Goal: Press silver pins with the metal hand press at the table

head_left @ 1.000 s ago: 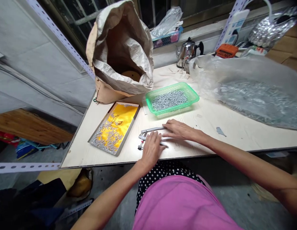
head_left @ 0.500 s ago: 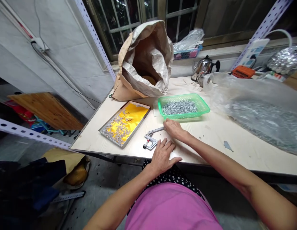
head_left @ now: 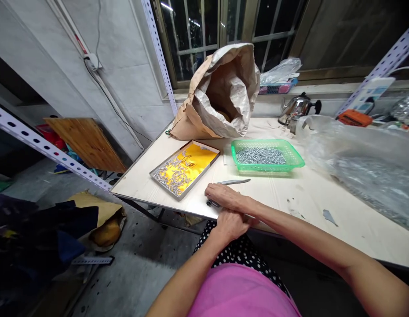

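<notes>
Grey metal snap pliers [head_left: 237, 181] are at the table's front edge, one handle sticking out to the right above my hands. My left hand [head_left: 231, 223] is closed around the lower part of the pliers, its fingers partly hidden under the other hand. Across the head of the pliers lies my right hand [head_left: 224, 196], fingers curled at the jaws; anything pinched there is hidden. Just beyond is a shallow tray [head_left: 200, 178] with a yellow bottom, holding many small metal pieces [head_left: 169, 178]. Behind the right forearm, a green plastic basket [head_left: 267, 167] contains more small metal pieces [head_left: 260, 155].
An open paper sack [head_left: 188, 119] stands at the back. A metal kettle [head_left: 298, 108] and an orange box [head_left: 354, 118] are near the window. A large clear plastic bag [head_left: 363, 149] covers the table's right side. A grey scrap [head_left: 330, 217] lies closer.
My right hand has left the handle's end and moved left over the pliers' head. My left hand has gone from flat to closed beneath it. The view has shifted left.
</notes>
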The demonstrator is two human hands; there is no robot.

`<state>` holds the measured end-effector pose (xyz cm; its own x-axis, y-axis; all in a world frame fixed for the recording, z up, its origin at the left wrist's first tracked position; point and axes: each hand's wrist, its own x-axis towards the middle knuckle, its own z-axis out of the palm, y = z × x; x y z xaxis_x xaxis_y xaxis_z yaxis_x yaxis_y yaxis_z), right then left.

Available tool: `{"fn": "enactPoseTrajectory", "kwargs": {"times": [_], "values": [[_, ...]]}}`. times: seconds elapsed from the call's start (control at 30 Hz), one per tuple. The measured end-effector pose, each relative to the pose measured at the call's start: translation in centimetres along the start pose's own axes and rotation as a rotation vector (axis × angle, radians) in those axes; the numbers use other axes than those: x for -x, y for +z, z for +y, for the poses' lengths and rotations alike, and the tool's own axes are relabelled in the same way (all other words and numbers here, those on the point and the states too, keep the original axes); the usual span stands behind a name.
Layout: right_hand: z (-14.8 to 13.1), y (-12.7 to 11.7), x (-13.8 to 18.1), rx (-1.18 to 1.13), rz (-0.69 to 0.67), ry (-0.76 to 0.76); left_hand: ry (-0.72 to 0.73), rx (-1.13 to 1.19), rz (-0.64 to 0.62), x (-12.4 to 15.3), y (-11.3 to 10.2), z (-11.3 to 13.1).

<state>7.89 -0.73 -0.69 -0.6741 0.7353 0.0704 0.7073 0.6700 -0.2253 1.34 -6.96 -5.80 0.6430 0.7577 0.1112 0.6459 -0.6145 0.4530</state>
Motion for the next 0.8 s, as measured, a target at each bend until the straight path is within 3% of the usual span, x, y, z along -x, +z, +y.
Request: {"fn": "enactPoseTrajectory", "kwargs": {"times": [0.1,0.17,0.23,0.3,0.37,0.47,0.6,0.8], "values": [[-0.2,-2.4,0.8,-0.075,0.211,0.029,-0.008,0.018,-0.011,0.2,-0.5,0.0],[1.0,-5.0,1.9,-0.054,0.452,0.088,0.045,0.023,-0.006,0.2,-0.7,0.0],[3.4,-7.9,3.3,0.009,0.726,0.219,0.097,0.031,0.005,0.0,-0.9,0.1],[6.6,-10.3,4.8,0.107,0.884,0.375,0.11,0.056,0.008,-0.4,-0.8,0.3],[9.3,-11.5,6.1,0.2,0.856,0.495,0.104,0.105,-0.013,-1.2,-0.6,0.9],[10.8,-10.6,7.6,0.215,0.682,0.557,0.084,0.212,-0.049,-2.5,-0.1,1.9],[8.5,-6.4,9.5,0.059,0.58,0.41,0.048,0.342,-0.025,-3.2,0.1,2.6],[6.4,-0.6,12.6,-0.071,0.633,0.267,-0.027,0.428,0.187,-2.0,-0.4,2.6]]}}
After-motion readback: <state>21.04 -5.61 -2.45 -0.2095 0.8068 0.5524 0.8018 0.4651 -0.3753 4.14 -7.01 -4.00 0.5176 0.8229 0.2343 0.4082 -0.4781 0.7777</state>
